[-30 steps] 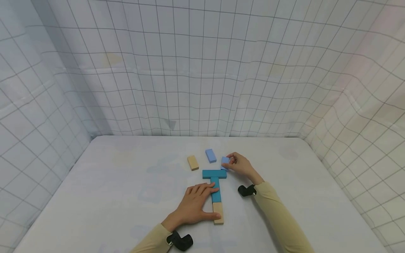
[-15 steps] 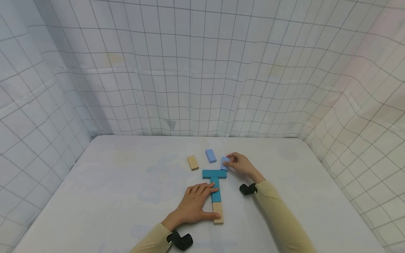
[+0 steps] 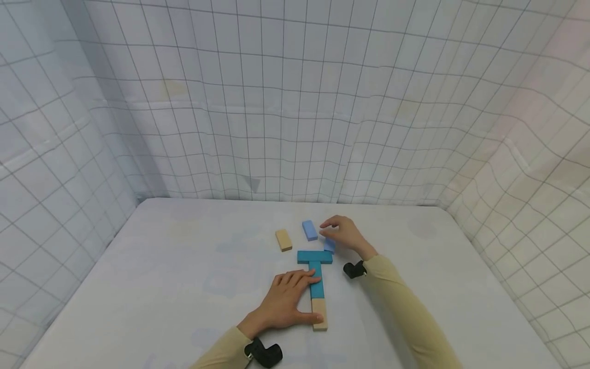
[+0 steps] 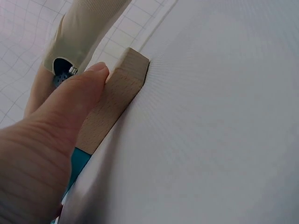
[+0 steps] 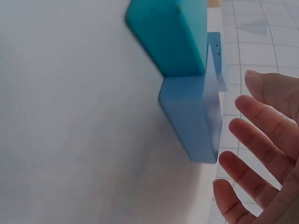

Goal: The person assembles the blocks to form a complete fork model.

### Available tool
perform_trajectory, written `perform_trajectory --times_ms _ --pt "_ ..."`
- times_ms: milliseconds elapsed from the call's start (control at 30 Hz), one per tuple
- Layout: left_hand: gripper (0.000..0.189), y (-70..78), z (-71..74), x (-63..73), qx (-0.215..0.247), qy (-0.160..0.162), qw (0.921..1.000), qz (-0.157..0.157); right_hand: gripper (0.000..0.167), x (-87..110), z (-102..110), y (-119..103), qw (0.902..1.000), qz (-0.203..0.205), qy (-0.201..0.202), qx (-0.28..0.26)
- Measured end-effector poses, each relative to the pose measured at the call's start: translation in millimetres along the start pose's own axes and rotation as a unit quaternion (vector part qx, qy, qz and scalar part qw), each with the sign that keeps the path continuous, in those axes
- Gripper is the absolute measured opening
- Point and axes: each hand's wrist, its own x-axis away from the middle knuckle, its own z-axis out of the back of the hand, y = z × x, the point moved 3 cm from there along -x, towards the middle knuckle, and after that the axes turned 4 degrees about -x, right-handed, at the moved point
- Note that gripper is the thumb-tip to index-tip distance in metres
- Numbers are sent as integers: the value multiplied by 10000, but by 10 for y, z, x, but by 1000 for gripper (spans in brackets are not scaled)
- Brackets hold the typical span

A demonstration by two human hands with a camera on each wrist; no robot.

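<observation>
My left hand (image 3: 282, 303) lies spread, its thumb on a light wooden block (image 3: 319, 307) and its fingertips on a teal block (image 3: 316, 287). These two blocks form an upright line, with another teal block (image 3: 314, 257) set crosswise at its far end. In the left wrist view the thumb presses along the wooden block (image 4: 112, 100). My right hand (image 3: 343, 233) hovers over a light blue block (image 3: 329, 247), partly hidden by it. The right wrist view shows this light blue block (image 5: 189, 116) up against the teal block's end, with the relaxed fingers (image 5: 250, 140) apart from it.
Beyond the crosswise block lie a second light blue block (image 3: 310, 230) and a tan wooden block (image 3: 283, 240). Everything sits on a white table (image 3: 184, 277). A white gridded curtain (image 3: 286, 113) encloses its back and sides. Each wrist wears a black camera (image 3: 264, 352).
My right hand has let go of the light blue block and lifted slightly away, its fingers spreading. The left hand stays put. The view has shifted slightly.
</observation>
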Motion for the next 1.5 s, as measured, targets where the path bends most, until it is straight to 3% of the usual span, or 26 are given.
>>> perform_trajectory --times_ms 133,333,533,567,800,1067,1367,1500 --pt "82 0 -12 12 14 59 10000 -55 25 -55 -57 -67 9988 324 -307 186" --pt "82 5 -14 14 25 31 10000 -57 36 -142 -149 -14 9958 449 -785 160" --pt "82 6 -27 15 26 27 10000 -83 44 -193 -200 -39 9918 344 -1177 361" --pt "82 7 -27 14 29 52 9999 -104 44 -177 -185 -122 9913 214 -1214 465" --pt "82 0 -26 8 -35 161 9998 -138 43 -196 -182 -198 9866 62 -1251 1045" --pt "82 -7 0 1 -34 -20 10000 4 42 -132 -155 -230 9879 -96 -1240 922" --pt "82 -12 -13 -1 -36 4 10000 -5 40 -54 -137 -237 9888 -58 -1001 1105" --pt "82 -10 -12 -4 -25 -7 10000 -11 40 -11 -142 -232 9879 150 -899 1257"
